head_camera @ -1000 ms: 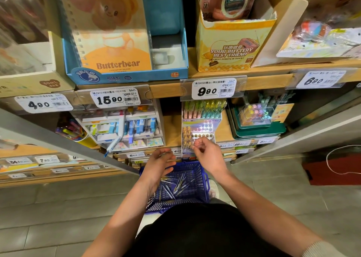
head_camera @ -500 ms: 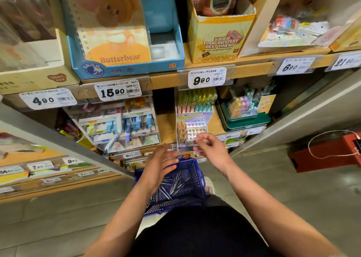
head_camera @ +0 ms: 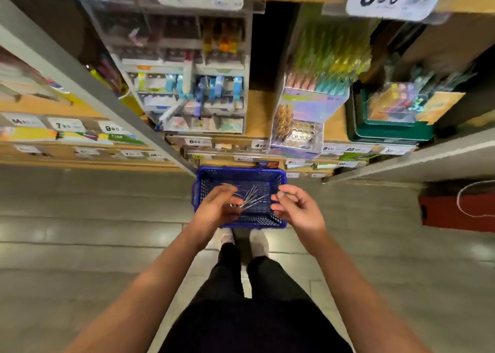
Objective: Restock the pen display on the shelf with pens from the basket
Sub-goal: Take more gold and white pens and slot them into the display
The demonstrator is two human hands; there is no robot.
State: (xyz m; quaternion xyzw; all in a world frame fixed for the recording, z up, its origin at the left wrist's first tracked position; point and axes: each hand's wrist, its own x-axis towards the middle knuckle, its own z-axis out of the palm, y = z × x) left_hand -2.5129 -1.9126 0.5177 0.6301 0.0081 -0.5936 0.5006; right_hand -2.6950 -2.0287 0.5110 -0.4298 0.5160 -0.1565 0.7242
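Grey floor bears blue basket; left hand holds pens.

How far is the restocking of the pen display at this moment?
Done: the left columns of the pen display hold gold-topped pens. In hand: the left hand grips a fan of pens over the blue basket; the right hand is empty beside them. To do: the display's right-side holes look empty, so these pens must go in.

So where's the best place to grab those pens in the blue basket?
Probably from above, through the blue basket's open top, pinching the pens at the bunched ends near the left hand, since they fan apart farther out.
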